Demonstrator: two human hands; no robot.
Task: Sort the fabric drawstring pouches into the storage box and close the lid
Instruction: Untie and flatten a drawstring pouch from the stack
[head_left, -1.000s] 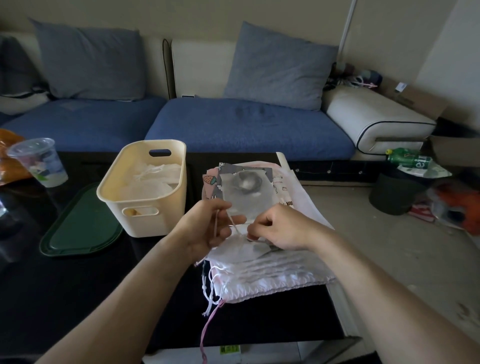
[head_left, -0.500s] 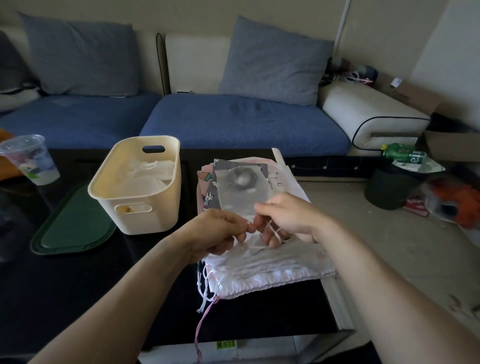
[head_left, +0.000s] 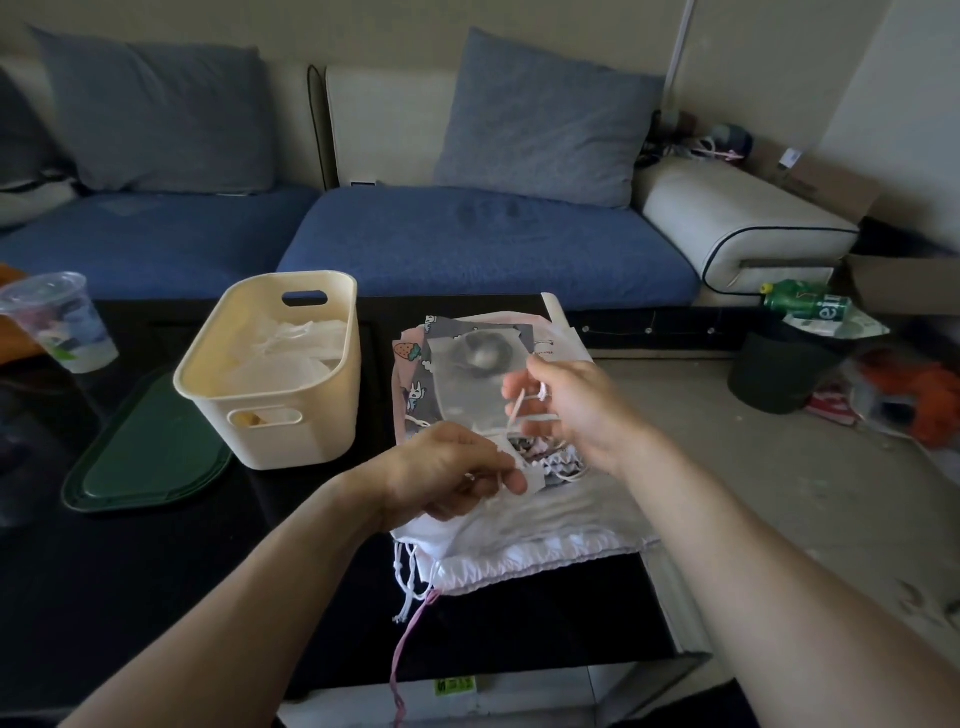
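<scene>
I count one cream box with pale pouches already inside, one green lid flat beside it, and one pile of pouches on the dark worktop; how many are in the pile I cannot tell. My left hand pinches the near corner of a sheer pouch held above the pile, long axis running away from me. My right hand curls its fingers round its white cord.
</scene>
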